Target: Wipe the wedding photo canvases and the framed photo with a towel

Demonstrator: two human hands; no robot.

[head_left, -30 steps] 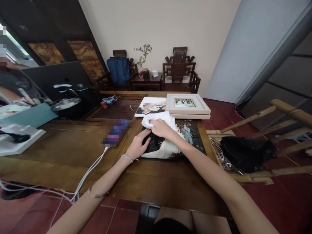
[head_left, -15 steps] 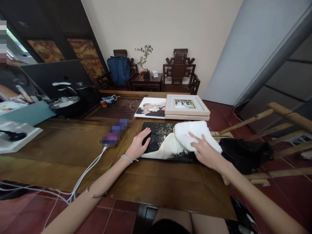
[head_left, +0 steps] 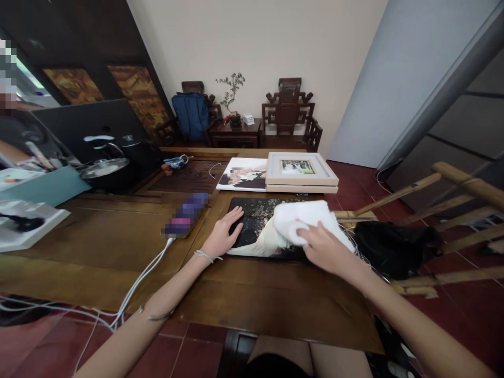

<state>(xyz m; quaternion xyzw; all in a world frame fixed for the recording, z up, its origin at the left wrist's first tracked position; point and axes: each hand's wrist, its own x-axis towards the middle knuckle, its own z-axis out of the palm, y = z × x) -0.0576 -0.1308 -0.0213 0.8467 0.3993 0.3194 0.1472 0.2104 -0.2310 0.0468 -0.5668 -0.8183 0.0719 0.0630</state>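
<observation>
A dark photo panel [head_left: 258, 220] showing a pale dress and blossoms lies flat on the wooden table. My left hand [head_left: 224, 231] rests on its left edge, fingers stretched out and holding nothing. On the panel's right part, my right hand [head_left: 321, 244] presses a folded white cloth [head_left: 301, 215], its fingers bent into the fabric. The cloth hides much of the panel's right side.
Behind the panel lie a white-edged photo print [head_left: 244, 176] and stacked light frames [head_left: 303, 170]. A phone [head_left: 185, 215] with white cables [head_left: 147, 270] lies left. Farther left stand a lidded pot [head_left: 105, 170] and a teal box [head_left: 59, 186]. A bamboo chair [head_left: 464, 184] holds a black bag [head_left: 397, 247].
My right hand has slid the cloth a little left and nearer to me, and its fingers have curled more into it. My left hand stays in place.
</observation>
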